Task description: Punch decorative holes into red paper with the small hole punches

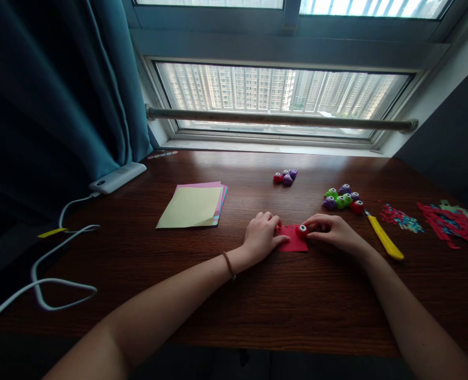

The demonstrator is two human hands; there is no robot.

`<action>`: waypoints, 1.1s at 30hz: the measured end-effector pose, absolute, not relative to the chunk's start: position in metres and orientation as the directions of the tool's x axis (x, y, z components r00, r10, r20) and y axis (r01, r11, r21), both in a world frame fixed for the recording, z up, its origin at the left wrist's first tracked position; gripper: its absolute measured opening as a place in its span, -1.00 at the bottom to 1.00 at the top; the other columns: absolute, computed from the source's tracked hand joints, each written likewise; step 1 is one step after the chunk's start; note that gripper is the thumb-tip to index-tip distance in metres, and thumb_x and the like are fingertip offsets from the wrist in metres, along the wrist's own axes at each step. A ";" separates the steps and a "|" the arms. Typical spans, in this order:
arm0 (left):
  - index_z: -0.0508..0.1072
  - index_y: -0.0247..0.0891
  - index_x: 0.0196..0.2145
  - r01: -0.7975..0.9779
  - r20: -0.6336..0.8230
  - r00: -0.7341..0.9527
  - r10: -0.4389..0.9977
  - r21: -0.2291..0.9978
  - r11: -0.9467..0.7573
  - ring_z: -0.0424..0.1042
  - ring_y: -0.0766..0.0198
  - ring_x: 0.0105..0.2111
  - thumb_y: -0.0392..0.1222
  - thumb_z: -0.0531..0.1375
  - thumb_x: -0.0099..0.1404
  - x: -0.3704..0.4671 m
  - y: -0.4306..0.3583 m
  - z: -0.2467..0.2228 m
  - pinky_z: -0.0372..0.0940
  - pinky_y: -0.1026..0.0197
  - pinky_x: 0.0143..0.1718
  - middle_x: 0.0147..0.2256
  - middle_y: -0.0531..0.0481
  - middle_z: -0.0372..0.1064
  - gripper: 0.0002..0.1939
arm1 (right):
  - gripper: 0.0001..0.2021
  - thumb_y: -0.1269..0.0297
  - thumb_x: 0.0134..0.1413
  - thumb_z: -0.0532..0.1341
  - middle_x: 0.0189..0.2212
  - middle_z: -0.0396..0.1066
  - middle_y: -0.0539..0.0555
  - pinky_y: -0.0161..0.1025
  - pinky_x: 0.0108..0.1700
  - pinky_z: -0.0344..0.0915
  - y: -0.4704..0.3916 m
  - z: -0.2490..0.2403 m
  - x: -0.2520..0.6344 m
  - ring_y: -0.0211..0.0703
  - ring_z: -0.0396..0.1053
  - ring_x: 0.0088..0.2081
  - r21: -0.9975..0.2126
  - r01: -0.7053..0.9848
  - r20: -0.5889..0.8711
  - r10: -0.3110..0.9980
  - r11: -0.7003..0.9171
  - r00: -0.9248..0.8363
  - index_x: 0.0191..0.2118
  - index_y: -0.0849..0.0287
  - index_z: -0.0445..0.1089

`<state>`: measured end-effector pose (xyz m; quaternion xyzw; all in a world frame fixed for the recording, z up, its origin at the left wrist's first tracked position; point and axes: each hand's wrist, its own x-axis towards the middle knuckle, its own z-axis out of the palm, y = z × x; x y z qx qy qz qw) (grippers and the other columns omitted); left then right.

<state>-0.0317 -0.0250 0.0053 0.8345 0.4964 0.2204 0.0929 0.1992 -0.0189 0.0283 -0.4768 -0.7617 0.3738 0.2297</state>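
A small piece of red paper (293, 244) lies on the brown desk, with a few tiny cut-out marks along its far edge. My left hand (262, 235) grips its left side, thumb resting on top and fingers curled at the far corner. At the paper's far right corner sits a small red craft punch (302, 230) with a white and dark round top. The fingers and thumb of my right hand (333, 231) close around that punch from the right. Whether the paper is inside its slot is too small to tell.
Beyond my hands stand several purple and red punches (287, 178) and another green, purple and red group (342, 198). A yellow craft knife (384, 237), paper bits (402, 219) and red scraps (451, 224) lie right. Coloured sheets (190, 207), a white power strip (118, 178) and cable (36, 279) are left.
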 end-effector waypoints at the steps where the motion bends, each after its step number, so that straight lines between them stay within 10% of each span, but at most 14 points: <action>1: 0.36 -0.20 -0.32 0.787 0.277 0.410 0.869 0.374 -0.491 0.21 0.18 -0.27 0.25 0.09 0.08 -0.032 -0.025 0.005 0.17 0.19 -0.28 -0.33 -0.02 0.25 -0.55 | -0.67 0.10 -0.10 0.26 -0.31 0.40 0.06 -0.28 -0.35 0.11 -0.019 0.028 0.199 -0.18 0.29 -0.33 -0.788 0.555 -0.006 0.898 0.267 -0.440 -0.21 0.18 0.44; 11: 0.27 -0.27 -0.03 0.677 0.448 0.487 0.750 0.348 -0.648 0.17 0.14 -0.07 0.16 0.01 0.22 -0.030 -0.031 0.010 0.09 0.11 -0.02 -0.06 -0.09 0.26 -0.49 | -0.54 0.11 -0.13 0.28 -0.24 0.40 0.09 -0.25 -0.27 0.23 -0.016 0.022 0.203 -0.13 0.34 -0.26 -0.864 0.472 -0.002 0.937 0.175 -0.350 -0.06 0.17 0.32; 18: -0.33 -0.26 0.24 0.488 0.297 0.788 0.539 0.233 -0.841 -0.47 0.10 0.23 0.23 -0.10 0.23 -0.026 -0.042 0.021 -0.54 -0.13 0.15 0.17 -0.03 -0.01 -0.19 | -0.63 0.08 0.04 0.13 -0.21 0.38 0.15 -0.17 -0.15 0.28 -0.013 0.011 0.191 -0.12 0.36 -0.22 -0.939 0.275 0.176 0.975 0.207 -0.135 -0.09 0.23 0.29; 33: -0.51 -0.28 0.22 0.493 0.223 0.799 0.559 0.290 -0.820 -0.52 0.12 0.23 0.30 -0.15 0.20 -0.024 -0.037 0.016 -0.67 -0.18 0.10 0.20 -0.10 -0.12 -0.11 | -0.78 0.36 0.07 0.00 -0.28 0.41 0.08 -0.24 -0.20 0.24 0.013 0.020 0.139 -0.14 0.36 -0.28 -0.728 0.685 0.245 0.934 0.000 0.261 -0.21 0.19 0.33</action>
